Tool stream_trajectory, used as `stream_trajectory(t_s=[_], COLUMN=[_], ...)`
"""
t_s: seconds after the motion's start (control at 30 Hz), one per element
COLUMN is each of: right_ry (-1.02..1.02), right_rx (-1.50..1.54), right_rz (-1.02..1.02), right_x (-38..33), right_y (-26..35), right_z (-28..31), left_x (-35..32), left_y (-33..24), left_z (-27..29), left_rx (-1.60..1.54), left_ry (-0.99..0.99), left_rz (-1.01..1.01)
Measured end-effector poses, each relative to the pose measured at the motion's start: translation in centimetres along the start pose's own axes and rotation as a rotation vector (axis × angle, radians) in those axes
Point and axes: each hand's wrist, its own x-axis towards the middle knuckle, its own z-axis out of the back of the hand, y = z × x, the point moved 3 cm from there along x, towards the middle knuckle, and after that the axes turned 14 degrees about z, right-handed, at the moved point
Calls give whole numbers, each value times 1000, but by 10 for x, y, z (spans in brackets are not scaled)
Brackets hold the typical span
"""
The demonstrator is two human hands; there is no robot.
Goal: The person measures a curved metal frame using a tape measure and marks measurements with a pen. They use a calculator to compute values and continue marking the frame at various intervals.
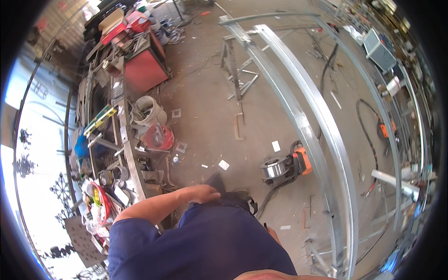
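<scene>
My left hand point(204, 193) is at the front of my waist, by the hem of my dark blue shirt point(210, 233) and my dark trousers. Its fingers are bunched in shadow, and I cannot see whether they hold anything. Of my right hand point(274, 234) only a sliver shows past the shirt's right side, next to a small dark tip I cannot identify. A black strap point(253, 205) hangs at my waist. On the floor ahead to the right lies an orange and black machine point(298, 163) with a shiny metal drum and a dark cable.
Long metal beams point(303, 112) run along my right on a stand point(228, 65). At my left is a cluttered workbench point(128, 144), with a white bucket point(149, 111), a red bucket point(160, 136) and a red cabinet point(144, 67) nearby. A clamp point(239, 123) and scraps lie on the floor.
</scene>
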Motion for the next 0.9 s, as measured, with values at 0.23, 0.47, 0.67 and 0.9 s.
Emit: stream_trajectory(t_s=[0.23, 0.47, 0.67, 0.9], right_ry=[46, 41, 35, 200], right_rx=[-144, -406, -530, -541], right_rz=[-58, -99, -144, -147], right_x=[22, 63, 80, 82], right_y=[35, 77, 120, 143], right_z=[21, 20, 5, -13], left_x=[37, 35, 27, 2], left_y=[101, 162, 247, 294], left_z=[-23, -26, -40, -51], left_rx=[-3, -691, -675, -1040], left_ry=[-48, -536, -524, -415], left_rz=[-270, -19, 163, 24])
